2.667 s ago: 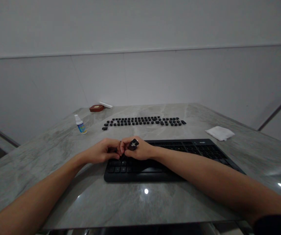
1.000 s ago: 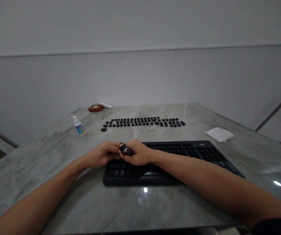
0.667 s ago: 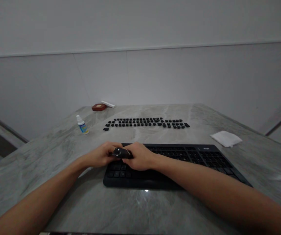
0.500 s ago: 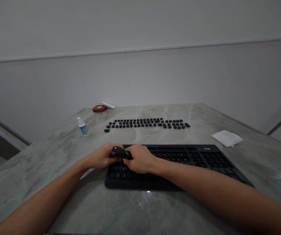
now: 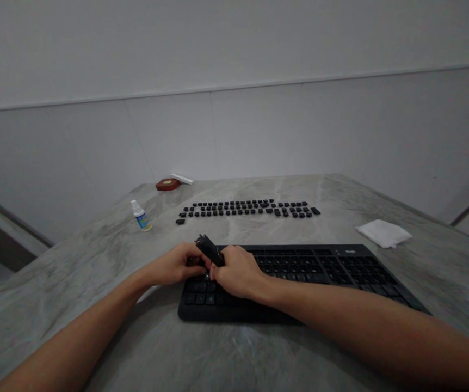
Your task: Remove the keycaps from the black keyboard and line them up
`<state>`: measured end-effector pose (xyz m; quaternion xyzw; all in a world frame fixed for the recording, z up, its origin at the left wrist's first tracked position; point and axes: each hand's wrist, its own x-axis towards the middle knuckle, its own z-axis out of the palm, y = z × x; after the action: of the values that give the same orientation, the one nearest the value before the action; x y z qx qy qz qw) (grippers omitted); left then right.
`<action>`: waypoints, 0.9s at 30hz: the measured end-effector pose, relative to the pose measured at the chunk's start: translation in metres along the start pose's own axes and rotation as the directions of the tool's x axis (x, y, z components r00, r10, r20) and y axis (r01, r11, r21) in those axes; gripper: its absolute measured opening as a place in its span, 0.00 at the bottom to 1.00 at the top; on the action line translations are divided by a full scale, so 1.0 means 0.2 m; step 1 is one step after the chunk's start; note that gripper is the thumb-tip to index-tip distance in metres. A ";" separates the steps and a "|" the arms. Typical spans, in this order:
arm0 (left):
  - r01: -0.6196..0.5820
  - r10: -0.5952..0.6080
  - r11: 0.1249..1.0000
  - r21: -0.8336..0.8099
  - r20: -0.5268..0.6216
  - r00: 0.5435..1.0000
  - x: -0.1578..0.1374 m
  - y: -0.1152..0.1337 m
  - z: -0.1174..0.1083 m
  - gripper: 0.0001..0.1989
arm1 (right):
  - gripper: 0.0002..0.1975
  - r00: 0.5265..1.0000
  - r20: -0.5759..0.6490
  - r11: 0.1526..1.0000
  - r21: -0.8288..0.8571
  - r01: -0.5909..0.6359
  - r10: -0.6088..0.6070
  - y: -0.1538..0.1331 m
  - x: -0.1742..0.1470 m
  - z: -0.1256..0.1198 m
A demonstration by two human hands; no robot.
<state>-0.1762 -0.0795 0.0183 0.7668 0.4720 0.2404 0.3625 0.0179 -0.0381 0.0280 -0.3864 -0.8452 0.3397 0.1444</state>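
Observation:
A black keyboard (image 5: 234, 313) lies in front of me, with exposed key positions across its upper rows and keycaps at its lower left. My right hand (image 5: 240, 272) is over its left part, closed around a slim black tool (image 5: 210, 250). The tool tilts up to the left, with small prongs at its upper end; its lower end is hidden by my fingers. My left hand (image 5: 177, 265) is at the keyboard's left edge, fingers curled and thumb close beside the tool. Whatever sits between its fingertips is hidden. Beyond the keyboard, loose black keycaps (image 5: 234, 213) lie in rows.
A small white spray bottle (image 5: 141, 216) with a blue label stands at the left. Behind it are a reddish-brown case (image 5: 167, 184) and a white strip (image 5: 182, 178). A folded white cloth or tissue (image 5: 383, 233) lies at the right of the grey marbled table (image 5: 169, 348).
The black tool has tipped more upright, and its pronged end now shows higher up. My left fingers have shifted slightly, with the thumb now visible. The whole view has moved a little.

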 end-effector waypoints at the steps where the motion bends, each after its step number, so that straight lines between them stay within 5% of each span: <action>1: 0.008 -0.008 1.000 -0.015 -0.007 1.000 0.00 0.00 0.00 0.04 | 0.09 1.000 -0.008 1.000 0.017 -0.009 0.009 0.00 0.00 0.00; 16: -0.241 0.230 0.956 0.166 0.085 0.970 -0.01 0.06 -0.04 0.04 | 0.05 0.987 -0.015 0.949 0.278 -0.152 0.162 0.03 -0.01 0.04; 27: -0.363 0.363 0.878 0.313 0.062 0.930 -0.03 0.02 -0.02 0.08 | 0.08 1.000 0.031 0.887 0.462 -0.017 0.003 0.04 -0.03 0.05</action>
<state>-0.1792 -0.0849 0.0242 0.8901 0.3523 0.2242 0.1826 0.0212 -0.0441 0.0158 -0.3400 -0.7403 0.5375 0.2179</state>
